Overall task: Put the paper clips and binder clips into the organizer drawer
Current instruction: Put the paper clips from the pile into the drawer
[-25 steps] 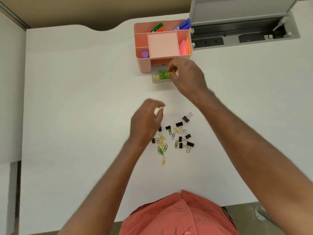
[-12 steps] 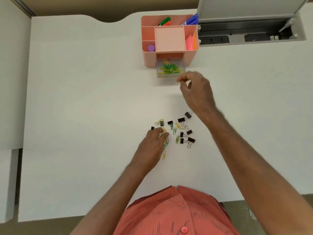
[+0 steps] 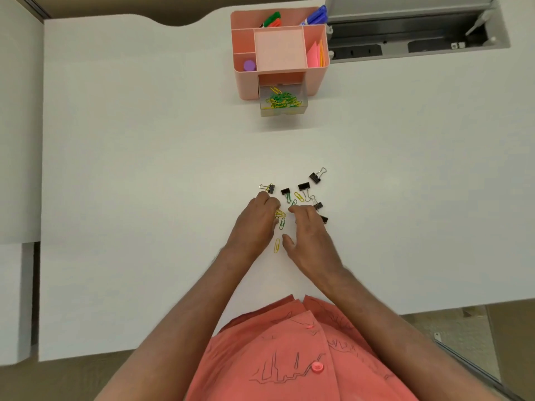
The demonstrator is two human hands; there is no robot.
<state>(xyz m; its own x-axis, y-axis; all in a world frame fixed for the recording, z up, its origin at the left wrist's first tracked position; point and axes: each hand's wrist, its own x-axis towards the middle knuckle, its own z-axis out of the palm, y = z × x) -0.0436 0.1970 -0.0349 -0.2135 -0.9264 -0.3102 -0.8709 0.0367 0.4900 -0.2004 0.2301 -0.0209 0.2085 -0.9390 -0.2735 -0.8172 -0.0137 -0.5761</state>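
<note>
Clear plastic organizer drawer [image 3: 283, 103], pulled open toward the frame's top centre, lies well above both hands: left hand [image 3: 254, 224] pinches yellow paper clips [image 3: 279, 213], right hand [image 3: 311, 231] hovers loosely spread over black binder clips [image 3: 304, 186], about equally distant.

Bright, even light – faint shadows; mild softness, wide-angle bending at edges.

coral button-up shirt [image 3: 304, 357] with dark line drawings, pink buttons [image 3: 317, 366]; bare forearms.
</note>
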